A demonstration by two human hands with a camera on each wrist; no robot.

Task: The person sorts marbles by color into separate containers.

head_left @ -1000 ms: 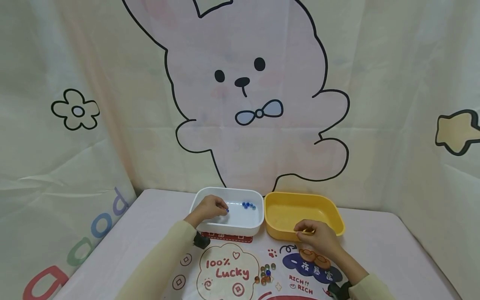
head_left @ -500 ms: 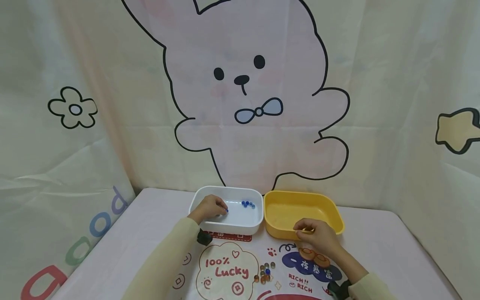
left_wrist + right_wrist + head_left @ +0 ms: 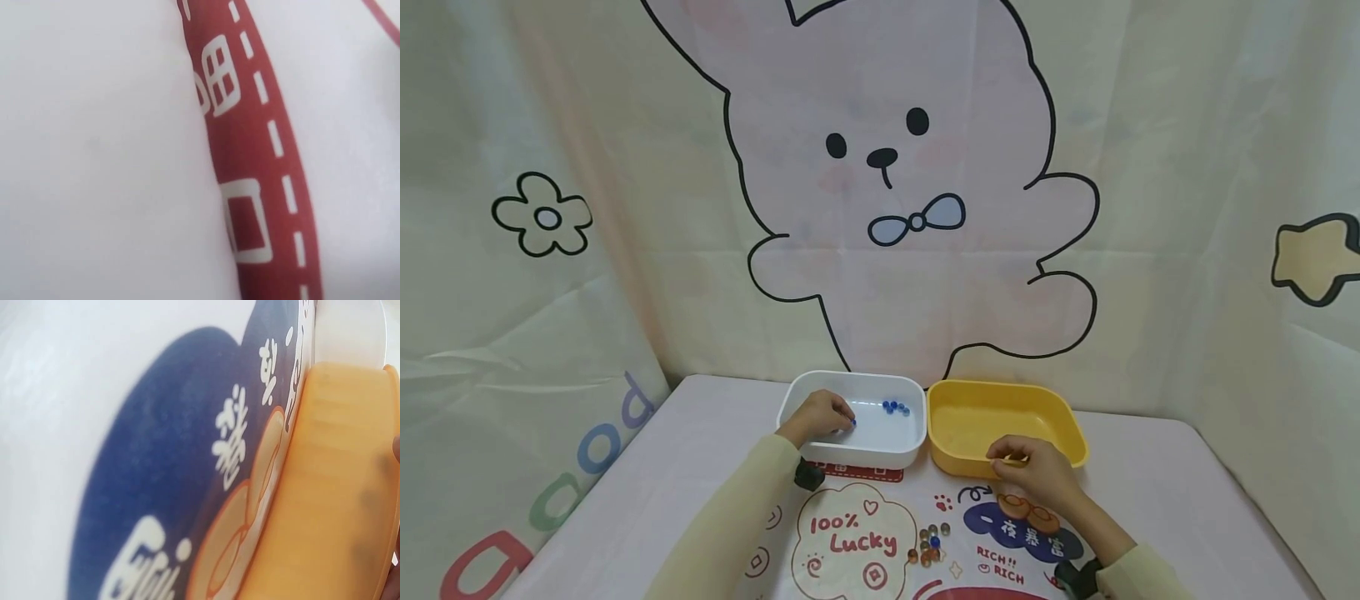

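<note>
- Closed in by a pale backdrop (image 3: 1187, 125) w/ a big cartoon animal (image 3: 917, 83); below, see a desk (image 3: 722, 417) under a white printed cover (image 3: 850, 575).
- On it, find a white tray (image 3: 861, 457) and a yellow tray (image 3: 955, 457) side by side — prob. set close so as to lie within easy reach of both arms.
- At the left hand (image 3: 817, 414), note a narrow grip: thumb and fingers bent together on a blue bead (image 3: 853, 423), inside the white tray. Prob. pinched at the fingertips b/c so small & round. Can't tell whether lifted or touching the tray floor.
- In the same tray, see more blue beads (image 3: 890, 409) clustered to the right of the fingers; prob. stopped from rolling off by the walls.
- At the right hand (image 3: 1033, 468), note a grip closed on the near rim of the yellow tray — prob. to steady it, or simply for a resting spot.
- In front of both trays, see loose beads (image 3: 924, 546), brown, amber & greenish w/ one blue, touched by neither hand; prob. placed there for short reach.
- From the left wrist view, get only tray wall & cover, no fingers.
</note>
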